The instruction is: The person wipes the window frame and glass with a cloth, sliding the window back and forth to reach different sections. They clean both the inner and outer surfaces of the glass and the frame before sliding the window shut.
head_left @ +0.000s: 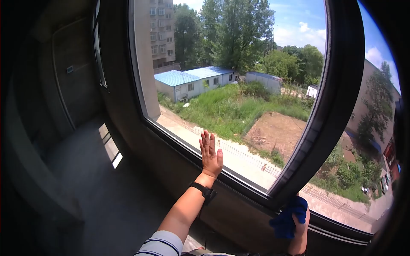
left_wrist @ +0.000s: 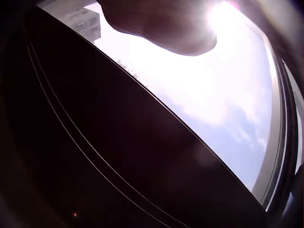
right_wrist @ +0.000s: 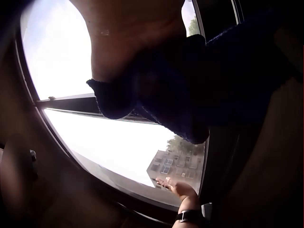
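In the head view my left hand [head_left: 211, 155] is raised with straight fingers in front of the lower window glass [head_left: 239, 106]; whether the palm touches the pane I cannot tell. Part of this hand [left_wrist: 161, 23] shows dark against bright sky in the left wrist view. My right hand [head_left: 300, 222] grips a bunched blue cloth [head_left: 287, 221] by the frame's lower corner, below the thick upright post [head_left: 331, 115]. The cloth [right_wrist: 161, 99] covers most of the fingers of my right hand [right_wrist: 137, 42] in the right wrist view, where the left hand [right_wrist: 181, 189] also appears.
A dark lower frame rail [head_left: 179, 147] runs under the pane, with a second window section right of the post. Grey floor [head_left: 94, 183] and a wall lie to the left. Outside are blue-roofed sheds [head_left: 194, 77], grass, trees and buildings.
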Action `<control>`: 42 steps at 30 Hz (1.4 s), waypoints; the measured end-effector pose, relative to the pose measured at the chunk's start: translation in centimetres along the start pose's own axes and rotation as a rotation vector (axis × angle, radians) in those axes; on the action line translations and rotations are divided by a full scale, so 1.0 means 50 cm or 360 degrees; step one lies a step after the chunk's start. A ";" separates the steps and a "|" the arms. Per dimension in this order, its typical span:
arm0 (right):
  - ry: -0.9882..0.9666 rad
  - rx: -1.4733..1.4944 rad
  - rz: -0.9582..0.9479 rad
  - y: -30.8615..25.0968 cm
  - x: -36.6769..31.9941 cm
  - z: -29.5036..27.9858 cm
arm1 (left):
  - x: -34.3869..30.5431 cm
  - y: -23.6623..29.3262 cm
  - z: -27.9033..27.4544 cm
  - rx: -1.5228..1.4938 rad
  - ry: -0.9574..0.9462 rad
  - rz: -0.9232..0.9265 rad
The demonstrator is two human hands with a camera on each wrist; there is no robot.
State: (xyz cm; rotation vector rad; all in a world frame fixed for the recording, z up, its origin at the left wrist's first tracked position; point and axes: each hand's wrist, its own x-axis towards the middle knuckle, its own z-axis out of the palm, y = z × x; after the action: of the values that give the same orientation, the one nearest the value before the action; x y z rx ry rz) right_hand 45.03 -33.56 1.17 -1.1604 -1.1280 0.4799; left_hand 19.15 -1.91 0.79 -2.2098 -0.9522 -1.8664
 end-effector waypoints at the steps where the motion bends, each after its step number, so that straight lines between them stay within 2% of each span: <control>1: -0.0015 0.0013 0.0021 -0.005 0.001 0.005 | 0.001 0.001 -0.003 -0.0002 0.0008 -0.0037; 6: 0.0025 0.0070 -0.0039 0.011 0.004 0.017 | -0.003 -0.012 0.004 -0.0010 0.0003 -0.0024; 9: 0.0023 0.0275 0.0132 -0.004 0.002 0.027 | -0.002 -0.016 0.015 -0.0003 0.0060 -0.0024; 11: 0.0010 0.0063 -0.0110 -0.008 0.007 0.037 | -0.001 -0.008 0.019 -0.0029 0.0052 -0.0075; 14: 0.0118 -0.0039 -0.0216 0.013 -0.003 0.052 | -0.003 0.002 0.020 -0.0031 0.0043 -0.0133; 17: 0.0039 -0.0009 -0.0273 0.013 -0.005 0.043 | -0.007 0.004 0.024 -0.0034 0.0027 -0.0146; 18: 0.0002 -0.0110 -0.0380 0.018 -0.003 0.036 | -0.009 0.004 0.025 -0.0038 0.0024 -0.0139; 25: 0.0140 -0.0313 -0.0282 0.030 -0.025 0.061 | -0.014 -0.009 0.029 -0.0165 0.0036 -0.0166; 31: 0.0320 -0.0412 -0.0225 0.040 -0.026 0.105 | -0.033 -0.018 0.037 -0.0194 -0.0072 -0.0184; 42: 0.0733 -0.0462 -0.0155 0.063 -0.032 0.131 | -0.068 -0.022 0.015 -0.0319 -0.0220 0.0013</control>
State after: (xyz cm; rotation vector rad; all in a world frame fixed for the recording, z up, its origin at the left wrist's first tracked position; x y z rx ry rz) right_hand 39.33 -30.55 -2.53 -1.3728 -0.8604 -0.0356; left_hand 19.05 -2.04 -2.83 -2.4812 -0.8047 -1.9031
